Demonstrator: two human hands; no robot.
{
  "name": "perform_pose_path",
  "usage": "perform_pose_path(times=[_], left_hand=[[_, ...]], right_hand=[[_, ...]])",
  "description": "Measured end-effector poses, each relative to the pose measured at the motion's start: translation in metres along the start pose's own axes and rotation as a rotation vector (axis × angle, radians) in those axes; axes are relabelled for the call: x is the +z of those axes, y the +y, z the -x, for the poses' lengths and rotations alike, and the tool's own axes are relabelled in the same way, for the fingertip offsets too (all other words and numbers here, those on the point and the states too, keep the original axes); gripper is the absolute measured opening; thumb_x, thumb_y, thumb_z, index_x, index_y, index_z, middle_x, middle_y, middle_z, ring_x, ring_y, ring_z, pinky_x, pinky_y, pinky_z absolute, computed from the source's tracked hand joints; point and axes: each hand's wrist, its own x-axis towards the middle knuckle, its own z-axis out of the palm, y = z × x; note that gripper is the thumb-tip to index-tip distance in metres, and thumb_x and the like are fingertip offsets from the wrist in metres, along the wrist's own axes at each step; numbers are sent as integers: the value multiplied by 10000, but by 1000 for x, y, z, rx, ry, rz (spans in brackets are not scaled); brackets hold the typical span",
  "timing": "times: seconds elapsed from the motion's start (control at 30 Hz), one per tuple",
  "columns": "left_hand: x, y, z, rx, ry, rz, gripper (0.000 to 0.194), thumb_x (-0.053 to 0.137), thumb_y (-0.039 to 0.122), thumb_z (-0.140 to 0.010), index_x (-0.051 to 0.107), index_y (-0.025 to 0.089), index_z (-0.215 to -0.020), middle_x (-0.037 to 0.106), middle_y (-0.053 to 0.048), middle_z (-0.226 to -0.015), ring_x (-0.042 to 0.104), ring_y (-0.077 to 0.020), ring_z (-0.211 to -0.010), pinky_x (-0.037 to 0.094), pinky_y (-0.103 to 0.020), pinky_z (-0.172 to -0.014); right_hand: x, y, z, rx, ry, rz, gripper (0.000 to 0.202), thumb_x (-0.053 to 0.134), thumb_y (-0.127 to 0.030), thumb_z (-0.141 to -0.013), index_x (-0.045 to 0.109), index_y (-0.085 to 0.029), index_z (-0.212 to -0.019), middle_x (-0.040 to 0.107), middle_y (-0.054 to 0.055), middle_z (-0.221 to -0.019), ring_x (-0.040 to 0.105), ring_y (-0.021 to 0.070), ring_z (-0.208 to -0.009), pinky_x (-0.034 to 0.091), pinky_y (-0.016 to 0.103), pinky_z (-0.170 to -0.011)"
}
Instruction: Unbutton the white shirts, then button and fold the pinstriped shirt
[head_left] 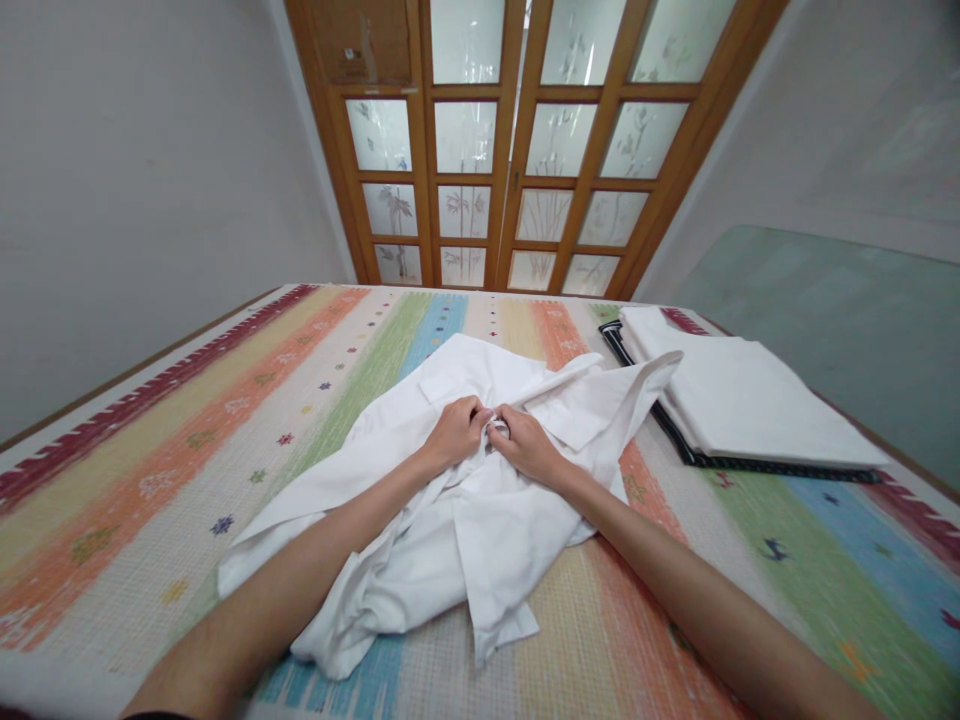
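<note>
White, probably light and soft, the garment (502,530) lies rumpled on the tablecloth (187,430), fingers of left hand (455,432) and right hand (535,450) pinching its bunched middle, though edges should offer flatter holds.

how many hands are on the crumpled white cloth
2: the left hand and the right hand, side by side, pinching the crumpled white cloth near its middle. Some fingertips are hidden.

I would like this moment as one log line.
left hand: holds white cloth | right hand: holds white cloth | folded stack: right side
</note>
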Motion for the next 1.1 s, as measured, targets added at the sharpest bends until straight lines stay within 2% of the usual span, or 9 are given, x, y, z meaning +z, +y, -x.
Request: perform_pose_path(times=[0.27, 0.6, 0.73, 0.8, 0.9, 1.0, 1.1], left_hand=[[-1, 0, -1, -15, 3, 29, 191, 511, 211, -846, 535, 173, -660, 566, 17, -620, 517, -130, -604, 408, -257, -647], [-1, -2, -1, -32, -9, 18, 178, 503, 189, -820, 512, 179, -643, 544, 20, -606, 507, -133, -609, 391, -257, -638], [-4, -4, -2, -17, -23, 133, 118, 523, 204, -808, 546, 168, -697, 549, 23, -626, 504, -122, -613, 391, -242, -624], [-6, -7, -2, 7, -21, 237, 122, 525, 243, -821, 565, 159, -743, 553, 22, -645, 505, -116, -621, 395, -231, -614], [-6, -10, -2, 12, -50, 348, 236, 545, 362, -840, 590, 146, -756, 574, 8, -657, 518, -113, -626, 408, -224, -603], [-5, -10, -3, -30, -86, 413, 326, 644, 456, -772, 620, 131, -763, 611, -10, -677, 544, -114, -630, 423, -220, -594], [-7, -9, -6, -84, -127, 482, 403, 701, 519, -696, 606, 128, -695, 587, 4, -616, 519, -93, -569, 404, -201, -534]], right_hand=[[-5, -4, -1, 20, 23, -81, 41, 502, -221, -816, 506, -196, -784, 460, -45, -588, 430, 129, -534, 300, 239, -560], [-6, -4, 1, -30, -25, -49, 78, 527, -216, -826, 496, -204, -755, 458, -43, -582, 429, 131, -544, 301, 241, -562], [-7, -4, 1, -12, -37, -90, 49, 536, -217, -829, 531, -193, -787, 460, -55, -573, 418, 120, -527, 299, 235, -554], [-7, -5, 0, 8, -36, -124, 67, 537, -233, -832, 538, -187, -783, 457, -58, -570, 422, 116, -526, 302, 233, -554], [-8, -6, 0, 26, -30, -156, 82, 540, -239, -826, 549, -176, -775, 472, -53, -585, 441, 117, -548, 313, 230, -562], [-8, -5, 0, 29, -28, -165, 68, 540, -222, -819, 573, -164, -805, 501, -45, -610, 451, 116, -568, 326, 226, -571], [-7, -6, 0, 27, -29, -162, 65, 552, -217, -815, 585, -161, -825, 510, -45, -614, 450, 115, -567, 331, 225, -570]])
